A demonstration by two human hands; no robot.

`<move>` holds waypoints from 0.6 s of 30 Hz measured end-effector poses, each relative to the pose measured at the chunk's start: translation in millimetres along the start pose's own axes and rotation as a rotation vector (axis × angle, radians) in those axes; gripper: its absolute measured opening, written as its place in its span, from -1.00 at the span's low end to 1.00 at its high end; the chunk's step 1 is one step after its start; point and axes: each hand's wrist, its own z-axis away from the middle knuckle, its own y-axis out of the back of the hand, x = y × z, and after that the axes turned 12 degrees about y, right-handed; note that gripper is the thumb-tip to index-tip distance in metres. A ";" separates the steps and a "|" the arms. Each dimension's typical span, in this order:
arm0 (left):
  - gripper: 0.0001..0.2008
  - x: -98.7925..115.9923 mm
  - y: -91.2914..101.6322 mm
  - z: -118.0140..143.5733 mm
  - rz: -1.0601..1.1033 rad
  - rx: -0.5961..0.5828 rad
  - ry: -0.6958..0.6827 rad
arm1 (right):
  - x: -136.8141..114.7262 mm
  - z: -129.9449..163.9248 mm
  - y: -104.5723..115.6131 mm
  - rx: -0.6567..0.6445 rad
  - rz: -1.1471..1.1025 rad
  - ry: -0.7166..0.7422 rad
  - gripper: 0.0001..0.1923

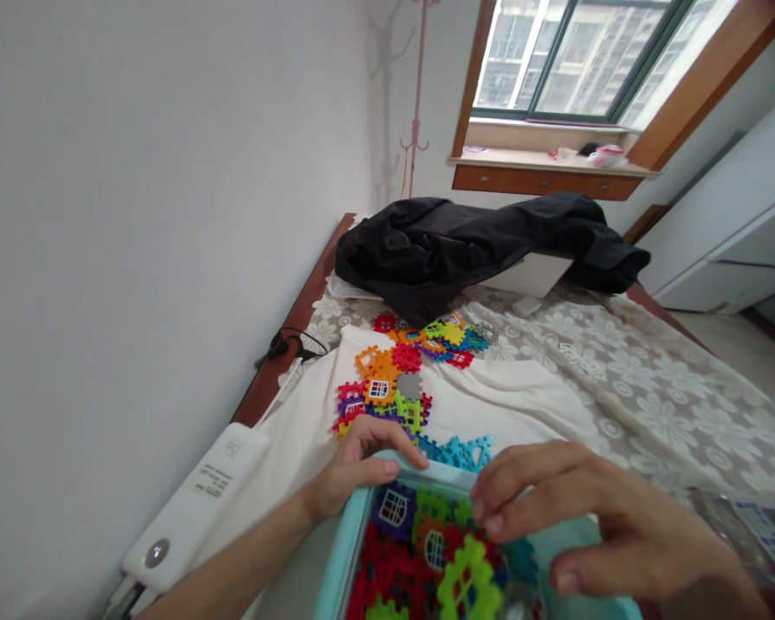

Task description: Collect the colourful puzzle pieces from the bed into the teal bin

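Two bare hands, no gloves. Left hand (352, 465) at the teal box's (342, 560) far-left corner, left forearm bare along the box's left side down to the frame's bottom edge, no sleeve in view. No watch, band or ring seen on the left wrist or fingers (387, 469). Right hand (613, 525) over the box's right part, larger in frame and slightly blurred; short plain nails, no polish. Right wrist cut off at the frame edge, so sleeve or wristwear there can't be told.
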 end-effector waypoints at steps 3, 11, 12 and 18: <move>-0.76 2.3 2.4 -1.4 0.000 -0.026 0.010 | 16.3 10.7 6.0 0.098 0.051 -0.010 -0.68; -0.74 14.0 5.8 1.6 -0.161 -0.303 0.178 | 73.4 31.9 -10.0 -0.116 0.660 -0.555 -0.14; -0.74 16.2 5.4 2.5 -0.195 -0.318 0.195 | 74.3 30.9 -15.3 -0.130 0.693 -0.575 -0.10; -0.60 24.0 6.2 1.0 -0.288 -0.460 0.265 | 74.9 24.9 -22.9 -0.124 0.685 -0.597 -0.43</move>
